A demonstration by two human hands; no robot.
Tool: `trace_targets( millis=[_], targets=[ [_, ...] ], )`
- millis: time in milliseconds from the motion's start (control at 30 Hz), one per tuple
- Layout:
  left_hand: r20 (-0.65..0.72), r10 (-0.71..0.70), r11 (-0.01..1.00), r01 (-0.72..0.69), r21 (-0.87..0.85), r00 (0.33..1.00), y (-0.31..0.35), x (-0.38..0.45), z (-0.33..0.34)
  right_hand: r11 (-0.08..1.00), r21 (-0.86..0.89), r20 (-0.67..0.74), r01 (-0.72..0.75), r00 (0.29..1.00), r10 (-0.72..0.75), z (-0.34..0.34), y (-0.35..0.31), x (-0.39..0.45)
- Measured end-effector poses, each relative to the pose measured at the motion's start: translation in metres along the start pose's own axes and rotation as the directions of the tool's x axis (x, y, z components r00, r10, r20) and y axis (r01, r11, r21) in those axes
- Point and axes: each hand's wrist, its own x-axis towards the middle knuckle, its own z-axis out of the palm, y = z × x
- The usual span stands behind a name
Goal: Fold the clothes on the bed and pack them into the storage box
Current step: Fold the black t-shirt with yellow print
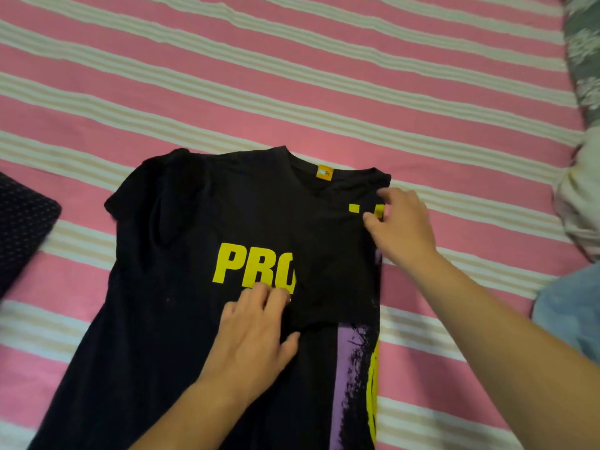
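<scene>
1. Black t-shirt [181, 303] is lying spread on the striped bed [292, 76], its right side folded in.
2. Left hand [253, 332] is pressing flat, grip wide, just below the yellow lettering [253, 266].
3. Right hand [402, 225] is pinching the folded shoulder edge.

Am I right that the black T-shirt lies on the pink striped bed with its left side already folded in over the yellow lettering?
Not quite: the head view shows the right side of the black T-shirt folded in, covering the end of the yellow lettering. The left sleeve remains spread out. It does lie on the pink striped bed.
</scene>
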Motion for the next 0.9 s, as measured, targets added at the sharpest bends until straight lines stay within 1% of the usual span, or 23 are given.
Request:
trace_targets(
  millis=[33,67,100,133,167,233,300,333,400,433,467,533,600,633,700,733,767,833,900],
  targets=[
    [-0.016,0.047,0.999,-0.047,0.021,0.999,0.001,0.001,0.002,0.990,-0.081,0.024,0.117,0.993,-0.116,0.004,-0.008,0.008],
    [-0.031,0.074,0.997,-0.073,0.032,0.997,0.001,0.001,0.005,0.972,-0.120,0.095,0.202,0.977,-0.192,0.010,-0.018,0.016],
    [-0.047,0.086,0.996,-0.085,0.034,0.995,0.002,0.002,0.006,0.962,-0.131,0.187,0.239,0.959,-0.213,0.016,-0.029,0.023],
    [-0.056,0.085,0.996,-0.083,0.035,0.995,0.002,0.002,0.007,0.965,-0.123,0.272,0.232,0.943,-0.192,0.022,-0.039,0.029],
    [-0.068,0.079,0.996,-0.077,0.037,0.995,0.002,0.003,0.008,0.974,-0.104,0.329,0.201,0.931,-0.157,0.028,-0.048,0.035],
    [-0.082,0.051,0.999,-0.050,0.018,0.995,0.002,0.002,0.009,0.986,-0.075,0.388,0.148,0.915,-0.108,0.037,-0.059,0.048],
    [-0.086,-0.004,1.000,0.003,-0.015,0.996,0.003,0.001,0.006,0.985,-0.066,0.366,0.159,0.922,-0.124,0.046,-0.062,0.058],
    [-0.074,-0.042,0.999,0.040,-0.033,0.996,0.004,0.001,0.004,0.987,-0.053,0.322,0.154,0.938,-0.129,0.049,-0.063,0.062],
    [-0.058,-0.135,0.988,0.130,-0.089,0.989,0.005,0.001,0.005,0.995,-0.006,0.221,0.099,0.971,-0.095,0.054,-0.061,0.066],
    [-0.052,-0.175,0.981,0.169,-0.099,0.983,0.005,0.002,0.005,0.998,0.006,0.192,0.068,0.979,-0.068,0.056,-0.060,0.066],
    [-0.047,-0.200,0.976,0.195,-0.092,0.979,0.005,0.003,0.005,0.999,0.005,0.181,0.053,0.982,-0.053,0.059,-0.058,0.066],
    [-0.042,-0.210,0.977,0.208,-0.049,0.977,0.005,0.003,0.006,0.997,0.036,0.160,0.068,0.984,-0.073,0.063,-0.057,0.061],
    [-0.048,-0.188,0.982,0.189,0.016,0.981,0.004,0.000,0.006,0.990,0.079,0.096,0.117,0.988,-0.124,0.059,-0.056,0.049],
    [-0.064,-0.163,0.985,0.166,0.046,0.984,0.004,-0.001,0.006,0.987,0.058,0.044,0.152,0.987,-0.154,0.056,-0.051,0.042],
    [-0.073,-0.091,0.992,0.097,0.081,0.993,0.001,-0.003,0.006,0.981,-0.061,-0.066,0.183,0.980,-0.187,0.047,-0.033,0.024],
    [-0.064,-0.026,0.995,0.032,0.092,0.998,-0.002,-0.004,0.008,0.979,-0.120,-0.097,0.165,0.979,-0.177,0.041,-0.021,0.016],
    [-0.056,0.051,0.992,-0.044,0.121,0.997,-0.006,-0.004,0.010,0.979,-0.154,-0.087,0.132,0.985,-0.147,0.036,-0.008,0.011],
    [-0.021,0.152,0.973,-0.145,0.180,0.988,-0.011,-0.001,0.012,0.977,-0.197,0.024,0.082,0.997,-0.079,0.031,0.013,0.010],
    [0.002,0.159,0.969,-0.157,0.190,0.987,-0.012,0.001,0.011,0.985,-0.164,0.128,0.046,0.992,-0.025,0.030,0.018,0.020]
  ],
)
